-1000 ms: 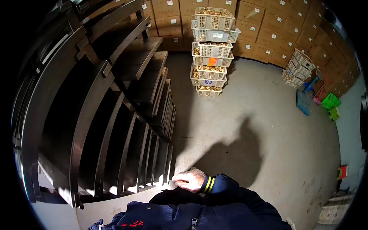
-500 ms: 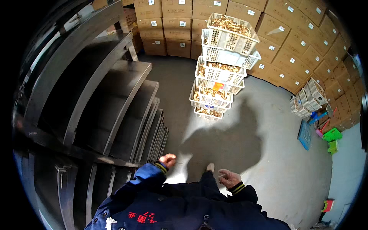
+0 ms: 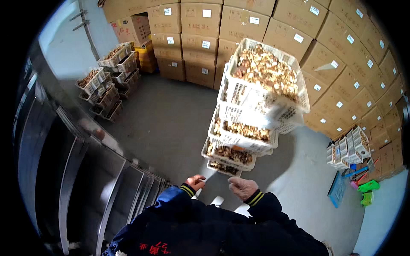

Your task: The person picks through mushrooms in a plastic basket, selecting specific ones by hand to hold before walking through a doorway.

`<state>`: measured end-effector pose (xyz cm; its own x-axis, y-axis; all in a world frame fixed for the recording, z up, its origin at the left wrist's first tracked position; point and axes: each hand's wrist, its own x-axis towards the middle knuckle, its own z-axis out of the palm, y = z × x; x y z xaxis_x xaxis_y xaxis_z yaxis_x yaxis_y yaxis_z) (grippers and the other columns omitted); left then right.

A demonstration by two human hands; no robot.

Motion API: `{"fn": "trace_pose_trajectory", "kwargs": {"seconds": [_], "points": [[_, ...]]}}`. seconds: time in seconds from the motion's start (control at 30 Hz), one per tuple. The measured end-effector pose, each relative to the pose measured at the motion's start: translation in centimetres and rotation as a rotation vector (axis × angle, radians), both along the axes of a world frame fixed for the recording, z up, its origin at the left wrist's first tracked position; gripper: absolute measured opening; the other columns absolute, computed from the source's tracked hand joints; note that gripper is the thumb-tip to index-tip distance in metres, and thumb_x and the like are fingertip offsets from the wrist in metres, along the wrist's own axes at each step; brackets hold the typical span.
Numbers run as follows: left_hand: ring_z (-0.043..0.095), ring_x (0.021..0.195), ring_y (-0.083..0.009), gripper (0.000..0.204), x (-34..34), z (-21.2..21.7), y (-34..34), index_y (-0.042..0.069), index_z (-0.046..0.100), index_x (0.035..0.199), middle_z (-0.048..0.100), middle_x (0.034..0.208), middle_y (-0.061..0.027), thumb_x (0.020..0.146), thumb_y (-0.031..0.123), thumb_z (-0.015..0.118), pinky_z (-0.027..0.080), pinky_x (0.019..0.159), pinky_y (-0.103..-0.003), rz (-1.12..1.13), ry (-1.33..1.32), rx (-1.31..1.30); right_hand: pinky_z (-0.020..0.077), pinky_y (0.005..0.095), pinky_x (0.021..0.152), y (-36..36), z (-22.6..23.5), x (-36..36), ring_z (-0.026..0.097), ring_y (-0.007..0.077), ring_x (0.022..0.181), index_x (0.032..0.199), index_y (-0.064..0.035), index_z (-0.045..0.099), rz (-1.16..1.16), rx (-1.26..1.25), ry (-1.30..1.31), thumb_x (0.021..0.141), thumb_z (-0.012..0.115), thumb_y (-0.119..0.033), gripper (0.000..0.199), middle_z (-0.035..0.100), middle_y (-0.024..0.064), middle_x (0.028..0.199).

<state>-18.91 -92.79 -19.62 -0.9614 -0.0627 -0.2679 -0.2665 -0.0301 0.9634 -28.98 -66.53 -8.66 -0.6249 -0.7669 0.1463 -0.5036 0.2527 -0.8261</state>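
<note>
Cardboard boxes [image 3: 200, 43] line the back of a room with a grey floor [image 3: 158, 115]. From the head view, a white crate stack [image 3: 256, 112] stands just ahead, holding brown mushrooms [image 3: 269, 70]; filling and stacking look done. Left hand [image 3: 195, 182] and right hand [image 3: 243, 188] hang before it, each grip loosely apart, apparently empty; no crate is held yet.

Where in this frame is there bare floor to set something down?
Grey floor lies bare between the left crates and the tall crate stack, and between that stack and the blue panel. Crowded: the carton wall and the right corner, with crates and green items.
</note>
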Motion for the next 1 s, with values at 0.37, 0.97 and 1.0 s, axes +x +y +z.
{"fn": "trace_pose_trajectory", "kwargs": {"seconds": [0.37, 0.97, 1.0], "points": [[0.063, 0.077, -0.0230, 0.030, -22.5, -4.2, -11.9, 0.005, 0.057, 0.106, 0.066, 0.085, -0.0113, 0.081, 0.021, 0.061, 0.050, 0.072, -0.035, 0.095, -0.210, -0.258, 0.0495, 0.0282, 0.065, -6.0, 2.1, -12.1, 0.064, 0.0177, 0.069, 0.108, -0.0067, 0.059, -0.018, 0.410, -0.084, 0.084, 0.056, -0.032, 0.035, 0.065, 0.0064, 0.074], [0.062, 0.065, -0.0183, 0.031, -26.5, -13.1, -31.9, 0.000, 0.055, 0.104, 0.062, 0.079, -0.0125, 0.074, 0.003, 0.061, 0.052, 0.060, -0.032, 0.477, -0.404, 0.236, 0.0500, 0.0391, 0.074, -9.7, -13.1, -29.9, 0.062, 0.0273, 0.082, 0.094, 0.0000, 0.062, -0.133, 0.970, -0.252, 0.087, 0.047, -0.026, 0.031, 0.065, 0.0102, 0.089], [0.062, 0.068, -0.0188, 0.032, -27.1, -13.8, -32.9, 0.001, 0.055, 0.105, 0.062, 0.080, -0.0120, 0.074, 0.004, 0.061, 0.052, 0.062, -0.032, 0.385, -0.528, 0.092, 0.0500, 0.0391, 0.074, -11.1, -13.7, -31.0, 0.062, 0.0273, 0.083, 0.095, -0.0003, 0.062, -0.175, 0.936, -0.282, 0.087, 0.047, -0.026, 0.031, 0.065, 0.0101, 0.090]]}}
